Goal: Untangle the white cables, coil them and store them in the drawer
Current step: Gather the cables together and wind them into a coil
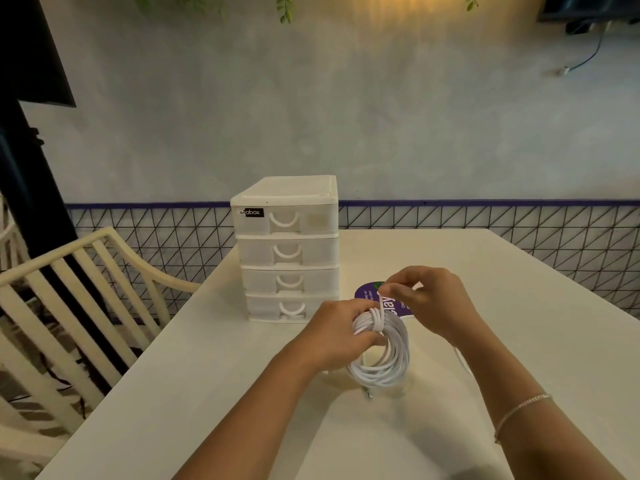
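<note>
Head view: coil of thin white cable (382, 348) held just above white desk (519, 306), in front of white plastic four-drawer box (287, 251), all drawers closed. Left hand (337, 337) grip clamped on the wrapped neck; right hand (429, 299) grip pinched together on the loose end. Risk: slack in the pinch, wrap unwinding, loops springing open. Readable: "box" on black label (252, 212); "clay" on purple sticker (372, 296).

The left hand (337, 336) gripped a coiled white cable (384, 351) above the white table (519, 306), while the right hand (429, 299) pinched its loose end. All four drawers of the white drawer unit (287, 249) behind were closed.
</note>
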